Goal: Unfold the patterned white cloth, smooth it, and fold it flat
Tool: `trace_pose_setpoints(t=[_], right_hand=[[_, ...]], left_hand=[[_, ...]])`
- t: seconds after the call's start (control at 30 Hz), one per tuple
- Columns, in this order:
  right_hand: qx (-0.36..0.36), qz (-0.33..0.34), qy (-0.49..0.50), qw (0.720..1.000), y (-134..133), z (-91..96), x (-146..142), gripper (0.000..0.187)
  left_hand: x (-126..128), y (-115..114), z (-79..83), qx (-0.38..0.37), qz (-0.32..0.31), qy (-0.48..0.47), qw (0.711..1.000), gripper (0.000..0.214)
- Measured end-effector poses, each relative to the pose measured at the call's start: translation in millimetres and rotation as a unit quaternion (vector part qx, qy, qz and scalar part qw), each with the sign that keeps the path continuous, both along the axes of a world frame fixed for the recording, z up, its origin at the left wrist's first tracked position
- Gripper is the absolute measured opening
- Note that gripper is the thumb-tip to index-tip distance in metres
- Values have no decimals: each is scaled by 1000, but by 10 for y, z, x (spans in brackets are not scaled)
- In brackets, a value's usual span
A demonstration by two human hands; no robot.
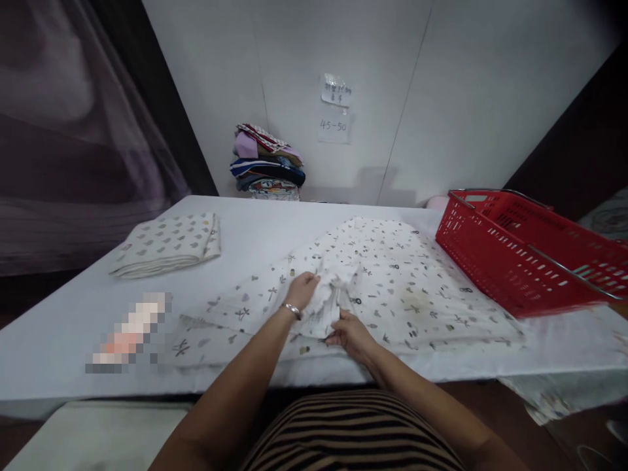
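Observation:
A white printed cloth [392,288] with small dark motifs lies spread over the table in front of me, its middle bunched up between my hands. My left hand [302,292], with a silver bracelet at the wrist, is closed on the gathered fabric. Nearer the table's front edge, my right hand [350,333] pinches a fold of the same cloth. Parts of the fingers on both hands are hidden by fabric.
A folded patterned cloth [169,245] lies at the left of the white table [59,340], near a pixelated patch. At the right stands a red plastic basket [490,252] with metal handles. A pile of folded textiles [267,163] is by the wall, left of paper notes [335,124].

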State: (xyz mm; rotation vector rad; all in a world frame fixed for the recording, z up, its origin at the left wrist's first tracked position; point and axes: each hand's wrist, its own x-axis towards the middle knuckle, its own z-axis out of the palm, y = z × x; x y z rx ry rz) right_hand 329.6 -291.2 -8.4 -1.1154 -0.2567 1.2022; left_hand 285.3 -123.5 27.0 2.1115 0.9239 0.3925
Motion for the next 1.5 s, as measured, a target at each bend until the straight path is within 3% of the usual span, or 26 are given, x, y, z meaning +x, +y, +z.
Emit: trace_pose_setpoints(t=[0.13,0.27,0.43,0.5,0.57,0.73,0.87,1.03,1.23,1.3,1.4,1.5], right_hand=[[25,-11,53,998,-65,25,29,24],[25,10,66,997,-85,29,50,31],[-13,-7,27,1000,-119,52,9,73],[-18,-7,5,1000,-146,61,-13,87],[-8,7,-21,1000,-174,53,-29,88],[28,50,-89,994,-216,-67,-19,49],[28,50,-210,976,-207,-166,53,47],[14,23,-445,895,-133,-119,165,34],[40,20,-552,833,11,137,244,29],[49,30,-539,840,59,246,262,25],[50,38,-458,887,129,395,277,20],[54,35,-396,916,181,490,276,15]], left_hand=[[-341,550,48,3,113,26,993,26],[-620,690,29,58,165,36,984,28],[-493,443,68,213,91,-3,973,26],[-332,381,72,250,41,29,967,24],[-162,386,35,253,23,81,964,26],[109,584,-161,142,106,138,974,33],[97,690,-228,85,122,84,985,17],[-53,644,-166,33,123,13,992,22],[-215,389,17,-19,120,-126,985,25],[-266,223,50,-71,90,-198,973,23],[-342,-54,64,-169,42,-288,942,24],[-418,-264,81,-211,16,-301,930,25]])
